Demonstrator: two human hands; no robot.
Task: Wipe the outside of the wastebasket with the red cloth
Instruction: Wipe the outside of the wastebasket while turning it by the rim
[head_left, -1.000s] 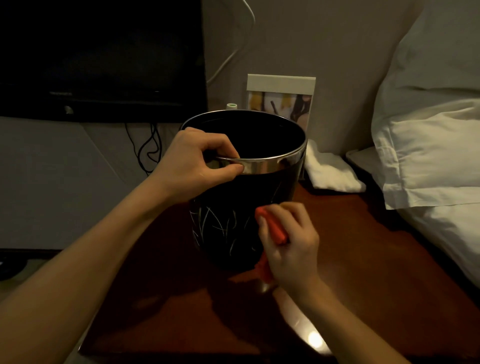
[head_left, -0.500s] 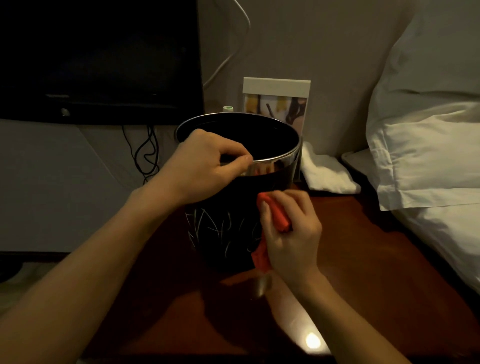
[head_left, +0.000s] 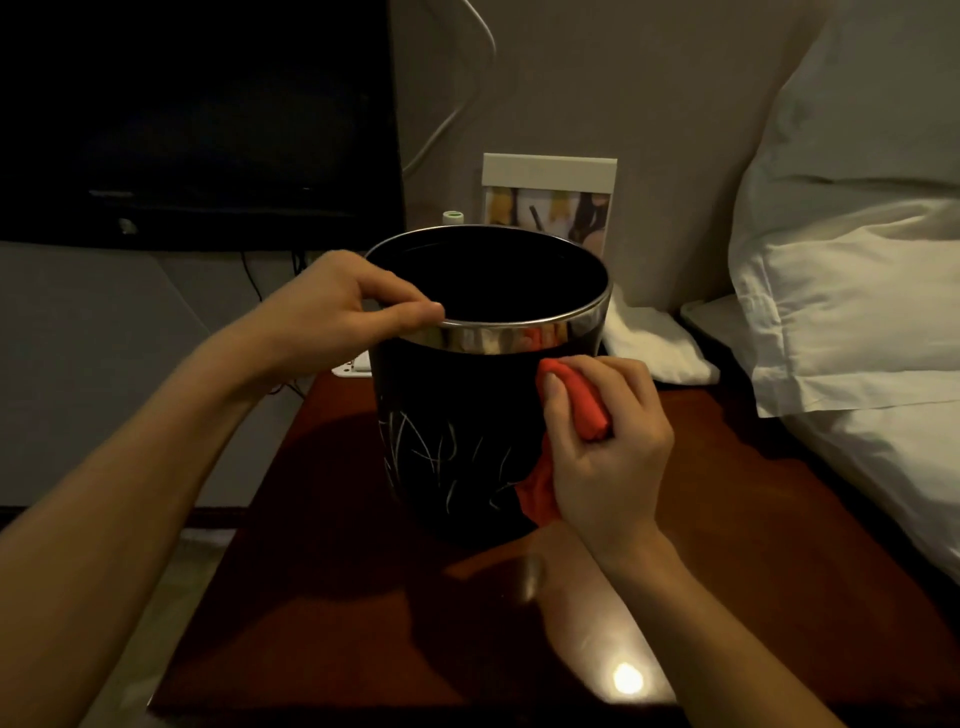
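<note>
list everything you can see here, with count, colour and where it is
wastebasket: 1, black with a silver rim, upright mid-table
red cloth: 1, red, against the wastebasket's right side
table: 1, dark reddish wood, beside the bed
pillows: white, count unclear, right
white towel: 1, behind the wastebasket
picture card: 1, white-framed, against the wall
screen: 1, black, upper left
left hand: 1, grips the rim
right hand: 1, holds the red cloth

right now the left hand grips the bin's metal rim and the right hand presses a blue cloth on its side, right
Not quite: the cloth is red, not blue, as the head view shows. The left hand does grip the wastebasket's metal rim, and the right hand presses the cloth on its side.
</note>
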